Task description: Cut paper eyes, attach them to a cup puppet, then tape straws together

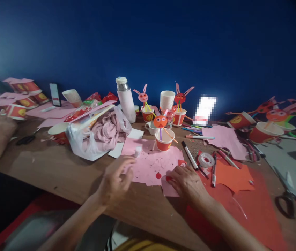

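Dim. Blue wall (148, 42) palest toward ten o'clock, blackening at two. White patch (205, 109) near three pixelated. Shadow below right hand (188, 183). Cups (17, 112) at nine blurred.

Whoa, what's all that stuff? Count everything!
Face cups: several, red, centre, right
Other cups: many, red, white, left, back
Thermos: one, pale, back
Bag: one, white, left
Phone: one, black, left
Blurred thing: one, white, back
Scissors: two, black handles, left, right
Pens: many, mixed, right
Tape: one, white, right
Paper: several, pink, orange, red, front
Wall: one, blue, back
Other person's hand: one, bare, left
Left hand: one, bare, front
Right hand: one, bare, front
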`<act>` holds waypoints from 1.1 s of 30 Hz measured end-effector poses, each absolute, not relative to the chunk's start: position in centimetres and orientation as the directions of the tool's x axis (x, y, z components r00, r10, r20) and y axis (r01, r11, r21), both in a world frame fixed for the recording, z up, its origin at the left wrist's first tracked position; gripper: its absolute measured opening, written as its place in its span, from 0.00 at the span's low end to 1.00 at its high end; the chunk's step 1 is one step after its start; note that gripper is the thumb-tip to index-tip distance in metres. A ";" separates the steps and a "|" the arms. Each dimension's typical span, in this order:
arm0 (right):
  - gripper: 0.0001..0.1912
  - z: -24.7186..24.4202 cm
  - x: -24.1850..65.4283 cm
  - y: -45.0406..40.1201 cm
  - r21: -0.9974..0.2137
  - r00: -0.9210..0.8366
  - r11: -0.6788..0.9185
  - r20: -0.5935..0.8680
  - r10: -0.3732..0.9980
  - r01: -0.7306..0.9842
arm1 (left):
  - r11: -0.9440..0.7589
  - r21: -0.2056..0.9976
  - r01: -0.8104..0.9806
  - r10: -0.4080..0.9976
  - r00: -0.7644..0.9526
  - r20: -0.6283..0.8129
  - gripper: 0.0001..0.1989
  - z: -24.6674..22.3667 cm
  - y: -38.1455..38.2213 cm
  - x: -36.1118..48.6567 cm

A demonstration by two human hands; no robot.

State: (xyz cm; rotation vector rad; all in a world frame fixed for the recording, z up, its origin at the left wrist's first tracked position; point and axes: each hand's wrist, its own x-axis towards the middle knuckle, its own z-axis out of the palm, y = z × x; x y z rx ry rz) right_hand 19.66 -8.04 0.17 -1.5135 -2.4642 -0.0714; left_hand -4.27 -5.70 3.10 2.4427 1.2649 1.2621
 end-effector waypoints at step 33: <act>0.05 0.8 19.3 -8.1 -0.143 -0.361 0.376 0.116 0.925 0.916 | -0.376 0.614 0.694 0.922 0.347 0.173 0.07 1.8 0.2 -2.6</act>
